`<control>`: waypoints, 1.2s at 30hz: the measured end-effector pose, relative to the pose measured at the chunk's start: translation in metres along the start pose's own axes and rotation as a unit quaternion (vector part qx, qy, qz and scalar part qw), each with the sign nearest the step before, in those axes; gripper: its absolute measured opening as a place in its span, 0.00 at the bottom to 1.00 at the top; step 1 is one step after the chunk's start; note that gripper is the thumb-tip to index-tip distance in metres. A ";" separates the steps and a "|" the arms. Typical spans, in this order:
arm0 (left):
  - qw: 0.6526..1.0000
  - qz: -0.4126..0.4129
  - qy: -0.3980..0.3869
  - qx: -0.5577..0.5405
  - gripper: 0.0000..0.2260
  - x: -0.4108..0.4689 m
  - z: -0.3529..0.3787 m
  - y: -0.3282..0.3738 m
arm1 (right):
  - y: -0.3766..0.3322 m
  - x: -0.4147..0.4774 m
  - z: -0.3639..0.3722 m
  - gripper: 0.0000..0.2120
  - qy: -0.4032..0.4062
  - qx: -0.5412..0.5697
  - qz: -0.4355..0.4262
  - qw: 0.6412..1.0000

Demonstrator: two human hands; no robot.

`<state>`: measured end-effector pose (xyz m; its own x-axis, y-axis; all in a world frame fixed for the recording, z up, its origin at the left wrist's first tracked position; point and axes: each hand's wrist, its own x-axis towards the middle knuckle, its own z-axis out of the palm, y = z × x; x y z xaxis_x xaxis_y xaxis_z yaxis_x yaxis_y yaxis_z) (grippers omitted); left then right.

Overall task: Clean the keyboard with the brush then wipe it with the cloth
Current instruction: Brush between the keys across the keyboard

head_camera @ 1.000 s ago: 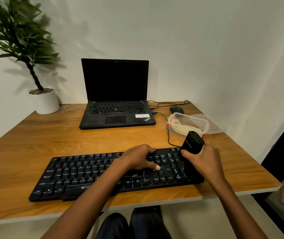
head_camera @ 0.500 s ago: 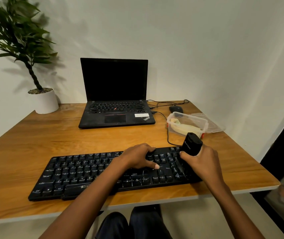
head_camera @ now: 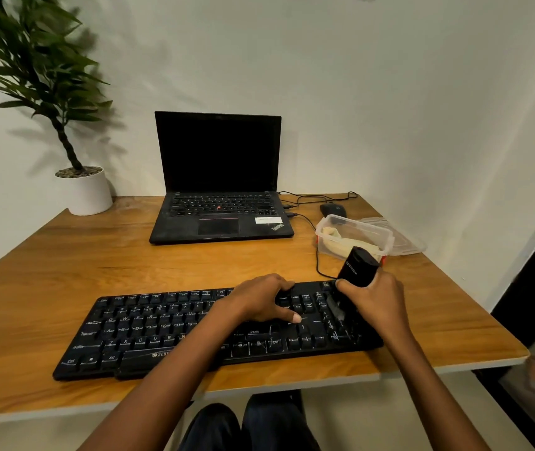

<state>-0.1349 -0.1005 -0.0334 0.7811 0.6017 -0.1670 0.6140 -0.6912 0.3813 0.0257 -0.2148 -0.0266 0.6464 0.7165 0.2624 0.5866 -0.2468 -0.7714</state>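
Now the keyboard (head_camera: 162, 327) lies along the near edge of the table (head_camera: 64, 262), slightly askew, with its right end farther from the person. The left hand (head_camera: 259, 301) rests on its right-centre keys, fingers bent with their tips near the back row and the thumb stretched flat across the keys; it holds nothing, and whether the fingertips hook over the back edge cannot be told. The right hand (head_camera: 376, 301) grips the brush (head_camera: 357, 266), a black block tilted away from the person, fingers wrapped round its lower part. Its dark bristles touch the keys at the right end of the keyboard. Just behind the brush stands a clear container (head_camera: 354, 222) with the pale cloth (head_camera: 334, 242) lying inside it, and its lid (head_camera: 402, 242) lies flat beside it on the right. A black mouse (head_camera: 333, 209) sits behind the container, and a cable (head_camera: 318, 265) loops from the keyboard's back edge past the container. An open laptop (head_camera: 217, 190) with a dark screen stands at the back middle of the table. A plant (head_camera: 32, 66) in a white pot (head_camera: 87, 193) stands at the back left corner.
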 end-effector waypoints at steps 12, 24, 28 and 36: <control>1.000 -0.002 0.000 -0.001 0.36 -0.001 -0.001 0.002 | -0.001 -0.010 -0.011 0.09 -0.041 -0.003 0.020 0.999; 1.000 -0.003 -0.003 -0.001 0.35 -0.001 -0.001 0.003 | -0.011 0.028 0.024 0.13 0.036 0.005 0.023 0.999; 1.000 -0.008 -0.001 -0.005 0.35 -0.002 0.000 0.003 | -0.012 0.024 0.020 0.11 0.022 -0.003 0.014 1.000; 1.000 -0.012 -0.002 -0.012 0.36 -0.001 -0.001 0.003 | 0.004 -0.016 -0.034 0.12 -0.102 0.016 0.040 0.994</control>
<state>-0.1337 -0.1024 -0.0315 0.7663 0.6166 -0.1806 0.6300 -0.6661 0.3992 0.0343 -0.2494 -0.0138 0.5762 0.8135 0.0785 0.5190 -0.2900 -0.8041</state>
